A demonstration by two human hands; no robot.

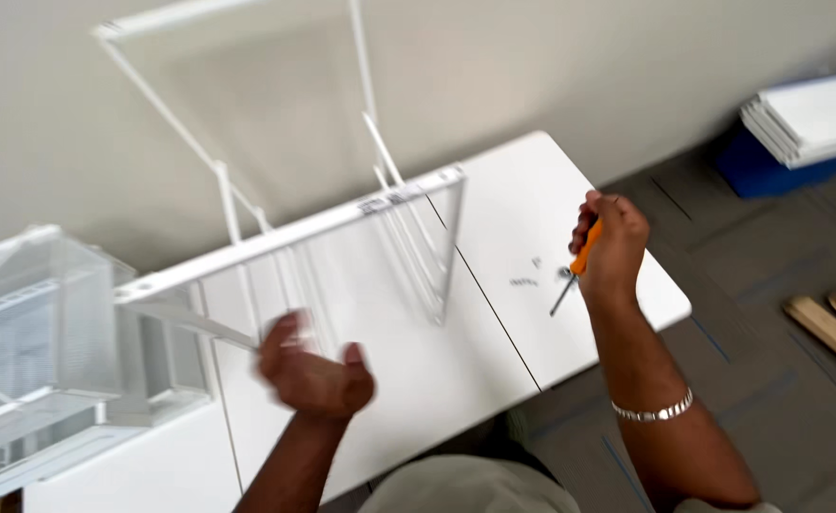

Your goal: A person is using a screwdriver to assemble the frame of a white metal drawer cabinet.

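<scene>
Head view: I'm gripping the screwdriver (581,258) in my right hand (610,249), tip pointing near-left toward the rack (342,223), while my left hand (313,372) is hovering open by it.

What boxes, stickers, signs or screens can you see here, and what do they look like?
Small label: on the white frame's top bar, a little grey rectangle, too blurred to make out.
Blue box: on the floor at the far right by the wall, under a stack of white panels.
No signs or screens show.
</scene>
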